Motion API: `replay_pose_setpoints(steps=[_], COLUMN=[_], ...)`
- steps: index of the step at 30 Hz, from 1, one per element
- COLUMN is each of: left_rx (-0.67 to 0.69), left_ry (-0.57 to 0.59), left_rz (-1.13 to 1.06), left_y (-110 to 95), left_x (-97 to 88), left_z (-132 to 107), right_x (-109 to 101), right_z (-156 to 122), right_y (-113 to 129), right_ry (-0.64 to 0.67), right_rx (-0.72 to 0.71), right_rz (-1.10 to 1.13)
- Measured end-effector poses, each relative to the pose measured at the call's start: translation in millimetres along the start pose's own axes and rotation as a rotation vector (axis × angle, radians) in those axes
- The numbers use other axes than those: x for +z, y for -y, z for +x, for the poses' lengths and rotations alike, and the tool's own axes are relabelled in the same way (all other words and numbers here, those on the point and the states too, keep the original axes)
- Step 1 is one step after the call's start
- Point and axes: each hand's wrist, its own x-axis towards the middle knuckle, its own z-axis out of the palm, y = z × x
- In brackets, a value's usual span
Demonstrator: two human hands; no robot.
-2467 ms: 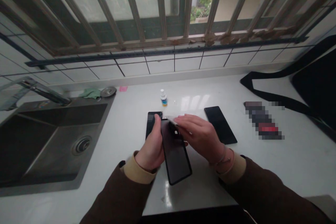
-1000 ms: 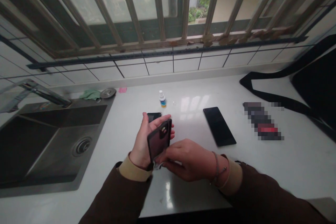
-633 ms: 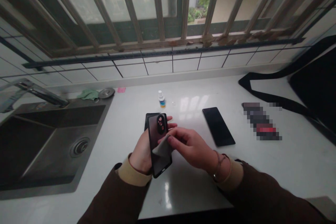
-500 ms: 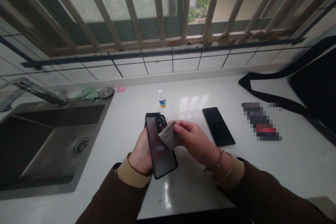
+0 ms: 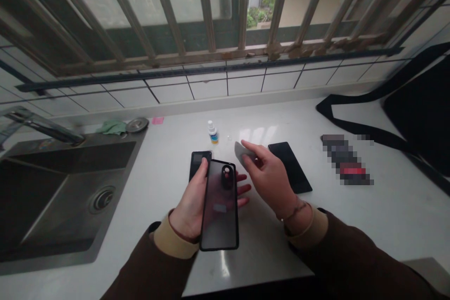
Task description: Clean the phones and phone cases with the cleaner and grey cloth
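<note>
A translucent phone case (image 5: pixel 220 225) with a black rim and a dark camera ring rests across my left hand (image 5: pixel 190 197). My thumb lies at its upper left edge, and the fingers pass behind it and stick out past its right side. To the right, my right hand (image 5: pixel 269 178) pinches a small grey cloth (image 5: pixel 242 151) between thumb and fingers, apart from the case. Under that hand's far side lies a black phone (image 5: pixel 295 173) on the counter. Another dark, flat device (image 5: pixel 197 161) lies behind my left thumb, partly hidden.
A small white-capped bottle (image 5: pixel 213 133) stands on the white counter (image 5: pixel 168 150). At left is a steel sink (image 5: pixel 70 206) with a faucet (image 5: pixel 52 126), a green cloth (image 5: pixel 112 127) and a drain lid (image 5: pixel 137 125). A black strapped bag (image 5: pixel 422 98) and a blurred-out item (image 5: pixel 346 159) lie right.
My right hand has lifted the grey cloth off the case and moved up and right. The case has turned more upright and shifted slightly right, and my left fingers now show beyond its edge.
</note>
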Motion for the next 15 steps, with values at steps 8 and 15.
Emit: replay_pose_setpoints(steps=[8, 15], left_rx=[0.013, 0.051], left_ry=[0.006, -0.086], left_rz=[-0.148, -0.063], left_y=[9.4, 1.8], left_x=[4.6, -2.6], left_z=[12.7, 11.2], right_x=[8.4, 7.6], right_z=[-11.4, -11.0], right_y=[8.9, 13.7], right_ry=[0.311, 0.480], right_rx=[-0.514, -0.734], right_rz=[-0.222, -0.236])
